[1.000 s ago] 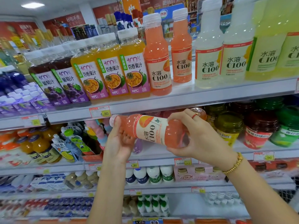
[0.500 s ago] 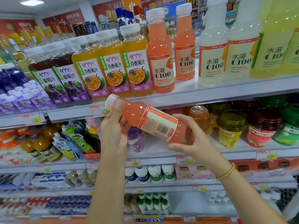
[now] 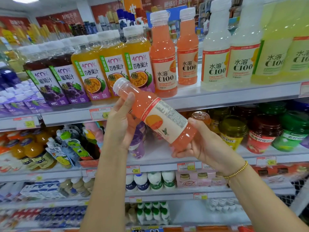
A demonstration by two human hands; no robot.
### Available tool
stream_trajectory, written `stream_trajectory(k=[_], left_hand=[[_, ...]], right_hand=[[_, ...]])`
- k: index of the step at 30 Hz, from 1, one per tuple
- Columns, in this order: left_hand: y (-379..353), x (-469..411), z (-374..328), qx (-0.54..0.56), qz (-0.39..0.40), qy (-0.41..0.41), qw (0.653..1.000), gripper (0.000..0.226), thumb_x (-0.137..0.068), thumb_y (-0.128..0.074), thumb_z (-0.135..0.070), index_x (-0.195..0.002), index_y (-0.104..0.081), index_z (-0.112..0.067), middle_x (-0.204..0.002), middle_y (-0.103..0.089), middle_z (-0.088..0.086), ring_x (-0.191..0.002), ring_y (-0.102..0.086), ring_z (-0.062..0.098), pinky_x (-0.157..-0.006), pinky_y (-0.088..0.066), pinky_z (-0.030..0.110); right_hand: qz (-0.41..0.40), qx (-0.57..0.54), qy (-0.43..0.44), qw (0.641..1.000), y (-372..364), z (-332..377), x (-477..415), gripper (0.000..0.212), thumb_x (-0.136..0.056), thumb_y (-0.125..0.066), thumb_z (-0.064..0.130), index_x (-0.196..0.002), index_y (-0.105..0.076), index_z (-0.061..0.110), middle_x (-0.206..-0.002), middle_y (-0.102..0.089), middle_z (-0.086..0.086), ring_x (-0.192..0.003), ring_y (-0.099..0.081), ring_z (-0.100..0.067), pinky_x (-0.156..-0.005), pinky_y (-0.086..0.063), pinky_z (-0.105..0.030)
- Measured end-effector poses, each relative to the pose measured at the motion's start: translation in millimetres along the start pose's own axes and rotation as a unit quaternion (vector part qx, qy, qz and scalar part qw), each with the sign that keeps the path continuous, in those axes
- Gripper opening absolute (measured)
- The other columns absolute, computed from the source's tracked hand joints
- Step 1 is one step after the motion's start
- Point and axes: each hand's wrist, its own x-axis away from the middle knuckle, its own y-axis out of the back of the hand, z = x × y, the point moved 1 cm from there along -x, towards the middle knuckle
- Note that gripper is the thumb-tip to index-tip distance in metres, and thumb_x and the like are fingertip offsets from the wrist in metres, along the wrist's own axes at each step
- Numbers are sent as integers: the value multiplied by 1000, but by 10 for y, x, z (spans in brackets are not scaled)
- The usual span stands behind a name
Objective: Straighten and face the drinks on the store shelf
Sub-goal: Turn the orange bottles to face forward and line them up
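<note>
Pink juice bottle in both my hands, in front of the shelves, off any shelf. It lies tilted: white cap up and to the left, base down and to the right. The side of the label that faces me carries fine print, a barcode strip and an orange fruit picture.

My left hand is wrapped around the neck and shoulder of the bottle, thumb up along the near side just under the cap, fingers behind. My right hand cups the base from below, thumb pressed on the upper edge near the bottom, fingertips curled under. Both hands gripping the bottle. Bead bracelet on my right wrist.

Top shelf, just behind the cap: two matching pink bottles standing upright, labels forward, one at the front edge and one set further back. To their right, pale yellow bottles of the same brand, upright, faced forward. To their left, three orange passionfruit juice bottles, then two dark grape juice bottles, all upright with labels forward.

Price tag on the shelf rail, partly behind my left hand.

Shelf below: capped jars in yellow, red and green to the right of my right hand; spouted pouches leaning to the left of my left forearm.
</note>
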Motion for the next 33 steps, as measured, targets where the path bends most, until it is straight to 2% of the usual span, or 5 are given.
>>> stream_trajectory(k=[10,18,22,26,33], left_hand=[[-314,-1,-162,-242,-45,-34,969,36,-76,-76,-34,-104,-62,-16,-98,-72,1,-81,-71,9,-72,-59,30],[-583,-89,-335,-245,111,-21,963,23,-87,-64,-27,-101,-67,-8,-92,-75,5,-84,-72,18,-70,-57,25],[-732,-89,-298,-237,136,-9,962,26,-85,-67,-22,-101,-66,-2,-90,-74,8,-82,-72,20,-68,-58,28],[-890,-100,-348,-290,88,-73,950,31,-73,-80,-29,-92,-67,-9,-84,-75,5,-76,-73,19,-65,-59,34],[-1009,-130,-326,-382,47,-111,916,60,-56,-83,-56,-92,-67,-11,-80,-75,2,-74,-73,20,-71,-59,49]], right_hand=[[-139,541,175,811,-19,276,78,64,-62,-82,44,-117,-52,33,-99,-63,20,-89,-59,8,-74,-53,-14],[14,255,115,960,228,308,164,58,-69,-79,34,-117,-61,8,-105,-71,-10,-88,-70,-23,-66,-56,-26],[49,208,101,972,408,200,145,60,-70,-74,51,-117,-64,15,-115,-65,-20,-100,-48,-65,-83,-33,-76],[-17,222,136,965,434,302,200,53,-74,-74,45,-119,-63,18,-115,-68,-7,-105,-65,-27,-87,-53,-42],[-100,386,161,903,407,427,255,57,-62,-80,37,-115,-61,23,-100,-72,10,-89,-69,-6,-73,-58,-31]])
